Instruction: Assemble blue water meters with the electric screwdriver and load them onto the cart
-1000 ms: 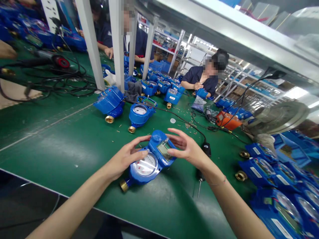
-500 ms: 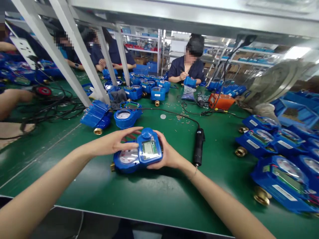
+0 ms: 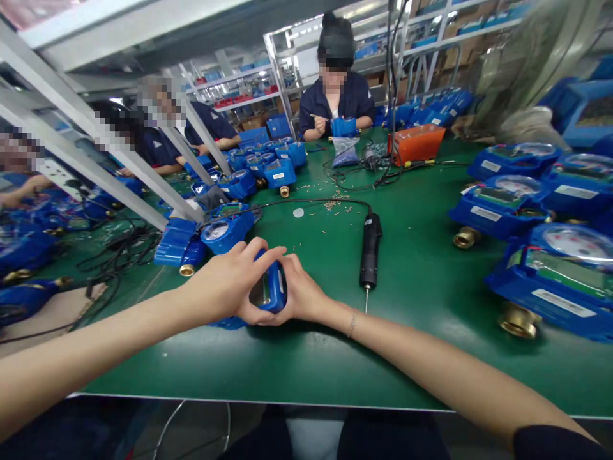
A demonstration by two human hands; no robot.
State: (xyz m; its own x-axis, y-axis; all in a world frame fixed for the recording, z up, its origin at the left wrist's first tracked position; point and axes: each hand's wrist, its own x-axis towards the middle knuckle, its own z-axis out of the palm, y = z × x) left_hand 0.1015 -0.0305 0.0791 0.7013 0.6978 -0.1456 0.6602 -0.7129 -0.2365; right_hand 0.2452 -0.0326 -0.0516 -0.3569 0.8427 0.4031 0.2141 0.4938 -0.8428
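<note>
Between my two hands is a blue water meter [image 3: 277,289] with a display window, low over the green bench. My left hand [image 3: 234,281] curves over its top and left side, thumb on the near edge, hiding most of it. My right hand [image 3: 302,289] grips the meter's right end, with fingers and thumb wrapped round it. To the right lies a black electric screwdriver [image 3: 370,252], its bit pointing toward me and its cord running off to the left. Just beyond my left hand sits another blue meter [image 3: 218,233] with a round dial.
Several meters with brass fittings [image 3: 520,319] stand along the right. Loose screws [image 3: 335,203] and a clear disc [image 3: 298,213] lie mid-bench. Farther back are an orange box [image 3: 417,144] and a co-worker [image 3: 335,96] holding a meter. Slanted metal posts [image 3: 119,160] and cables [image 3: 115,249] occupy the left.
My left hand has closed over the meter's top, covering its display half more fully. My right hand stays on its right end. The whole view has tilted and shifted.
</note>
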